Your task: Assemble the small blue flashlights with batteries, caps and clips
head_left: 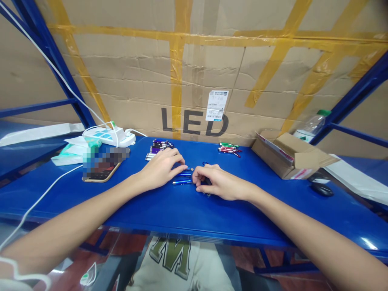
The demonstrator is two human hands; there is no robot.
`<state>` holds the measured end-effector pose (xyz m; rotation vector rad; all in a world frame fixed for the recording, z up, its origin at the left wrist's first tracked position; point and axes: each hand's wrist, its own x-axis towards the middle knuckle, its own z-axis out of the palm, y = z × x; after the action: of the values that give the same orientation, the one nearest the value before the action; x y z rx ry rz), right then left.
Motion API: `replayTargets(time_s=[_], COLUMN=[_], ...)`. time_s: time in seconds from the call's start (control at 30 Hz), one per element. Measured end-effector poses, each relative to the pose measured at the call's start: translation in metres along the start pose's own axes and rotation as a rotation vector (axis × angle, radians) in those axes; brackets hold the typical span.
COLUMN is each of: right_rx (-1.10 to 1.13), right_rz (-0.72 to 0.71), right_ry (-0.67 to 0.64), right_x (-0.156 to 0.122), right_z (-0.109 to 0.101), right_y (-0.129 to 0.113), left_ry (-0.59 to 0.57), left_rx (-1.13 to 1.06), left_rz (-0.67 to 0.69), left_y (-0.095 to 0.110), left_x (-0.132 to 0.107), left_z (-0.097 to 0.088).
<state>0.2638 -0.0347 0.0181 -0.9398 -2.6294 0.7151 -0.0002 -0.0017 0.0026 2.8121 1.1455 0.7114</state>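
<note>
Several small metallic blue pen-like tubes [182, 182] lie side by side at the middle of the table. At their left ends is my left hand [162, 167], palm down, its thumb and forefinger drawn together beside the farthest tube; whether it grips that one I cannot tell. My right hand [220, 182] is curled at the right ends of the same tubes, with something dark partly hidden under its fingers. Beyond my left hand sits a row of purple, black, silver and blue tubes [157, 148] with clips. Green and red tubes [229, 150] lie farther back on the right.
The blue table [242, 220] backs onto a big taped carton [136, 81]. Leftward are a phone [106, 171], a power strip [123, 139] and a white cable. An opened cardboard box [279, 161], a black mouse [321, 189] and a green-capped bottle [313, 125] stand rightward.
</note>
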Motion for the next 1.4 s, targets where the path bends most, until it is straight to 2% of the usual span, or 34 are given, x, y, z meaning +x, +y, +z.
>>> replayTargets(time_s=[0.37, 0.73, 1.07, 1.4], right_rx=[-0.1, -0.077, -0.192, -0.038], right_rz=[-0.02, 0.001, -0.118, 0.012], right_ry=[0.046, 0.036, 0.068, 0.009], right_x=[-0.001, 0.0, -0.002, 0.001], right_z=[0.002, 0.004, 0.005, 0.005], right_y=[0.007, 0.001, 0.005, -0.003], left_ry=[0.011, 0.005, -0.003, -0.002], left_rx=[-0.004, -0.001, 0.0, -0.008], left_rz=[-0.008, -0.001, -0.001, 0.0], left_y=[0.001, 0.001, 0.002, 0.001], left_x=[0.0, 0.0, 0.0, 0.0], left_z=[0.0, -0.001, -0.002, -0.001])
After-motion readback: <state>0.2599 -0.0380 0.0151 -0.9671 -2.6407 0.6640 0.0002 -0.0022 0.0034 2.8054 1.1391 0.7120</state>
